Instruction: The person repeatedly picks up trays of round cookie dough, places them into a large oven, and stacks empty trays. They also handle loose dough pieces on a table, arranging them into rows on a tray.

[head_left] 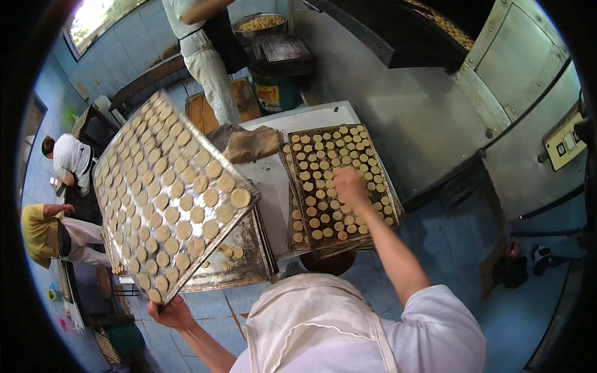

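Note:
My left hand (172, 313) grips the near corner of a metal baking tray (184, 224), held tilted and covered in rows of round flat dough pieces. My right hand (350, 186) is over a second, darker tray (305, 233) of similar rounds, its fingers curled; whether it holds a piece cannot be told. That tray lies on top of other trays on a white table (275, 205). Beneath the raised tray, a stack of trays (254, 268) shows, with a few loose rounds (233, 252) on the top one.
Brown cloths (252, 143) lie on the white table. A steel oven-like machine (410, 121) stands to the right, an electrical outlet panel (565, 142) beyond. A person (210, 60) stands ahead near a bowl of crumbly food (260, 23); two other people (72, 156) work at the left.

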Motion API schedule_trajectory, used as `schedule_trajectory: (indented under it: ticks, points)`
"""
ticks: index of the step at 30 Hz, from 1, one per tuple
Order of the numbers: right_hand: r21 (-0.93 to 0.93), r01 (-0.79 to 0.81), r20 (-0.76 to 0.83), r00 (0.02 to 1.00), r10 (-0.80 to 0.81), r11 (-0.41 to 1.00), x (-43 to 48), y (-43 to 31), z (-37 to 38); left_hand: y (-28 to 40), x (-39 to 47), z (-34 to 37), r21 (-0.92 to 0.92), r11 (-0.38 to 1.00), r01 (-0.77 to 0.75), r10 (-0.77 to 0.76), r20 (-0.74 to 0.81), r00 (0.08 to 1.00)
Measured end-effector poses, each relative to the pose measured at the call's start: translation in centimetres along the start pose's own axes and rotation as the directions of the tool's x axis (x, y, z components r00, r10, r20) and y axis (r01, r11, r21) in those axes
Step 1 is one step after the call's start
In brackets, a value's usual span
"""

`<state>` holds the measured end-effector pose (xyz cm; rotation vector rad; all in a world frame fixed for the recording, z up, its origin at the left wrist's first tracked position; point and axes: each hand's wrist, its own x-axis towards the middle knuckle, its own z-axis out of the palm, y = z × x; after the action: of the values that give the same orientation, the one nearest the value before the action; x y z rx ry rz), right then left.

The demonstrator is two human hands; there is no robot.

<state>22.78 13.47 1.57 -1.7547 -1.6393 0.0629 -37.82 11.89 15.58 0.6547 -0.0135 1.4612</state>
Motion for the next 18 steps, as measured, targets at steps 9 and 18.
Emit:
schedule_trajectory:
  ticks: [9,18]
  points:
    - [-0.233,-0.653,-0.023,0.745,0.667,0.721,3.6,12.5,-4.8,-2.6,2.2,12.4,-0.043,0.972,0.23,-0.233,-0.052,0.971]
    - [-0.426,-0.345,0.076,0.907,0.414,0.836,7.4,7.0,-6.0,-2.6,-1.3,19.2,-0.085,0.962,0.26,-0.271,-0.152,0.95]
